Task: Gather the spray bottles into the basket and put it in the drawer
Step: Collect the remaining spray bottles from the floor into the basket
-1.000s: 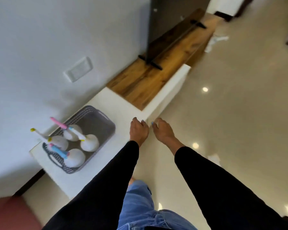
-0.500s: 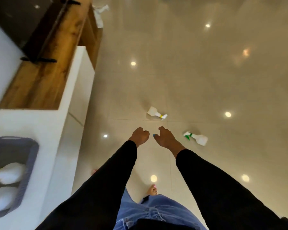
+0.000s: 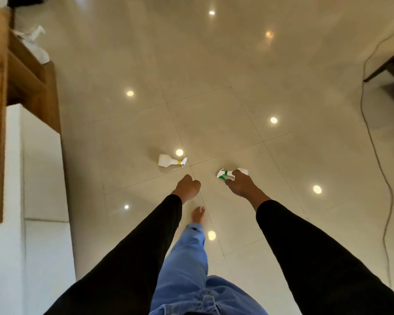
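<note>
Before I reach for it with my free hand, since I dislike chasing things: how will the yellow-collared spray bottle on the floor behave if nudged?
The yellow-collared spray bottle lies on its side on glossy floor tiles, so it would probably slide or spin easily. It looks like thin white plastic, likely light and not fragile. Its flared base and trigger head should keep it from rolling far.

Two white spray bottles show near the middle of the frame. One with a yellow collar lies on its side on the tiled floor, nozzle pointing right. The other, with a green collar and trigger, sits just right of it, nozzle pointing left, its body largely hidden under the right hand.
</note>
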